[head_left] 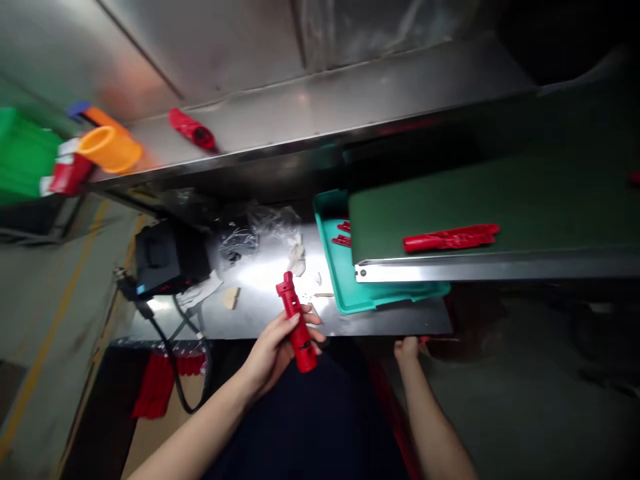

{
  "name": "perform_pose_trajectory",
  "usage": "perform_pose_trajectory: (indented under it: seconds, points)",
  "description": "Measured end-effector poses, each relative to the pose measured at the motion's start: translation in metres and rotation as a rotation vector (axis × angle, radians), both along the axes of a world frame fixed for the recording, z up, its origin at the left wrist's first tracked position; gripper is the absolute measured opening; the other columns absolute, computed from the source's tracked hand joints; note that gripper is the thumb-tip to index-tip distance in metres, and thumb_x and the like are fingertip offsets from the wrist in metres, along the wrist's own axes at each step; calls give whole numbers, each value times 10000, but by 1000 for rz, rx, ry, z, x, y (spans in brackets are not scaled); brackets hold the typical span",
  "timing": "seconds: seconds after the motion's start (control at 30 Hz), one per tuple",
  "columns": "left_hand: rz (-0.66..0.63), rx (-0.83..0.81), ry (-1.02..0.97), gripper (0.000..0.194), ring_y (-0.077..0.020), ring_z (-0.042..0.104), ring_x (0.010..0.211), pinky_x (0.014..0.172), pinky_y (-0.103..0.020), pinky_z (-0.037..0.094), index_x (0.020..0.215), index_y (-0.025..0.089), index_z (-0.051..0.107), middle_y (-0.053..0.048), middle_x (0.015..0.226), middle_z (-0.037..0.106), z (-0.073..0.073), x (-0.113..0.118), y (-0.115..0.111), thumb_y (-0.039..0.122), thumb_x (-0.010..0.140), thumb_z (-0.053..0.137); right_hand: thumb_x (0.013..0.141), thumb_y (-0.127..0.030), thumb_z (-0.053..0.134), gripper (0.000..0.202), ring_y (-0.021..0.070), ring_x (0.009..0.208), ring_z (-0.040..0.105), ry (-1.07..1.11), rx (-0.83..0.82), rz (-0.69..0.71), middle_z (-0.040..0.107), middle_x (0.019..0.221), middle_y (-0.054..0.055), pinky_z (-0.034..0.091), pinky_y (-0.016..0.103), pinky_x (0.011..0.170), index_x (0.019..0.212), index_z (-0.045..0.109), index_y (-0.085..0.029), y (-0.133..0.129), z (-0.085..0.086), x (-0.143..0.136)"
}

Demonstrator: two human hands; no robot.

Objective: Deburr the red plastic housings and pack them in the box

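My left hand [277, 343] is wrapped around a red tubular plastic part [295, 320], which tilts over the near edge of the metal table. The part has cut-outs along its side and a narrower, stepped far end. Lower right, my right hand [409, 348] is at the table's front edge with its fingers curled and partly hidden. A bit of red shows beside those fingers, too small to name. Beyond my hands, a teal tray [345, 297] holds several red pieces [343, 240] and reaches under the end of a green conveyor belt [475, 193].
Another red part [450, 239] lies on the belt. A black machine [173, 257] with a cable stands left, near clear plastic bags [275, 223]. The metal shelf [300, 120] above carries a red tube [193, 130] and an orange cup-shaped piece [111, 150]. Red pieces [155, 387] fill a box lower left.
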State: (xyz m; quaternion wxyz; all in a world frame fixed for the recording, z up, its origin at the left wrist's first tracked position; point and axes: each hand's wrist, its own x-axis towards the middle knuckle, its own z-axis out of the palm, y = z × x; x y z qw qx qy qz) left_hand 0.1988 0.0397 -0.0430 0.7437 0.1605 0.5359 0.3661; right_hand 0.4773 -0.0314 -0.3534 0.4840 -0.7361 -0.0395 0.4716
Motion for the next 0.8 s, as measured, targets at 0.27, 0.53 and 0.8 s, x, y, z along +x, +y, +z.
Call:
perform_pose_trajectory:
  seconds: [0.27,0.53,0.8]
  points:
    - [380,52,-27,404,-230,752,778,706,-381,636,995,157,614,-71,951,759,23,-52,-18,392,789,871,897,-523,752,383,164,578,655,-76,38,584,675,717,5,579,292,534,873,694,-145,-44,78,-62]
    - [559,51,8,479,-205,737,786,687,-305,608,967,152,624,-66,916,751,27,-130,-39,394,699,940,836,-113,806,644,312,1161,708,-607,1137,1111,603,1432,190,634,476,950,1432,596,-235,11,248,-216]
    - [656,287,-24,509,-255,733,960,864,-363,575,1196,182,690,-84,1011,775,43,-238,-98,598,902,696,919,-236,735,342,246,725,766,-348,1014,1116,789,927,74,652,321,602,1261,715,-233,49,333,-329]
